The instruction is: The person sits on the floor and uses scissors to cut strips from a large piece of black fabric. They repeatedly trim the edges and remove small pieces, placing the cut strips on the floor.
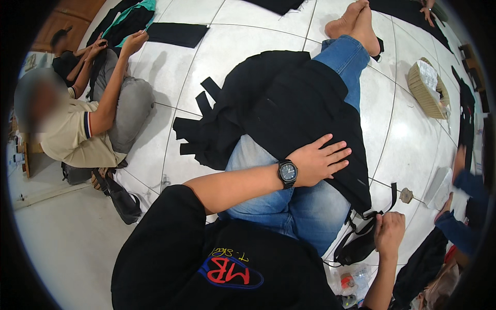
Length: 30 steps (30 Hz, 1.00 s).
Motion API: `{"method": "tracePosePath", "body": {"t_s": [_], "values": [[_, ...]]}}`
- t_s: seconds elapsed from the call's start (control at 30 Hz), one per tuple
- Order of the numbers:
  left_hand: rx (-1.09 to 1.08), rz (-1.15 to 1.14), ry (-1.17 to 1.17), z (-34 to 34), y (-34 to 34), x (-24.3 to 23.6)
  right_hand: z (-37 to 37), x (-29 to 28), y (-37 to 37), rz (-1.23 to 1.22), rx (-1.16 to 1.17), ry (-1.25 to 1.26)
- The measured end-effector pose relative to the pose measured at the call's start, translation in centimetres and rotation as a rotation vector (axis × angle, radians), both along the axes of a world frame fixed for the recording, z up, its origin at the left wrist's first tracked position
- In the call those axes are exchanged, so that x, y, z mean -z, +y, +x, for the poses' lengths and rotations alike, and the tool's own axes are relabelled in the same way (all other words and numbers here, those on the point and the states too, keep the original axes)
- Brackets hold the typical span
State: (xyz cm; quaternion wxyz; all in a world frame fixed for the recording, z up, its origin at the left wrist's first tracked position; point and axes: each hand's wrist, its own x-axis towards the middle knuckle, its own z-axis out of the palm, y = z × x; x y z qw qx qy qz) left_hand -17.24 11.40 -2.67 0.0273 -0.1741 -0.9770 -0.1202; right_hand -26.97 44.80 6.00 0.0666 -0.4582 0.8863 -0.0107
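A black piece of fabric (pixel 289 98) lies across my jeans-clad legs and spreads onto the floor on the left, where several strap-like strips (pixel 204 103) stick out from its edge. My left hand (pixel 318 161), with a black watch on the wrist, rests flat on the fabric with its fingers spread. Off to the right, my right hand (pixel 390 232) is closed in a fist beside a small black bag (pixel 357 244) with a strap. Whatever that fist may hold is hidden.
At the left a person in a beige shirt (pixel 75 124) sits handling dark and teal cloth (pixel 135 18). A wicker basket (pixel 419 93) with white contents stands at the right. Another person's blue sleeves (pixel 462 222) reach in near the right rim. Plastic bottles (pixel 354 281) lie by my right forearm.
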Motion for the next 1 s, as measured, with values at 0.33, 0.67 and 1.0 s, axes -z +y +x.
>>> {"method": "tracePosePath", "body": {"t_s": [0.33,0.67,1.0], "values": [[-0.010,0.056,0.046,0.3,0.2,0.6,-1.2,-2.7,12.8,0.119,0.181,0.197],[-0.045,0.105,0.029,0.5,-1.1,-2.3,-0.5,0.1,4.3,-1.045,0.762,-1.269],[-0.050,0.003,0.078,1.1,-3.1,-1.2,-1.6,1.6,1.9,0.033,0.011,-0.029]]}}
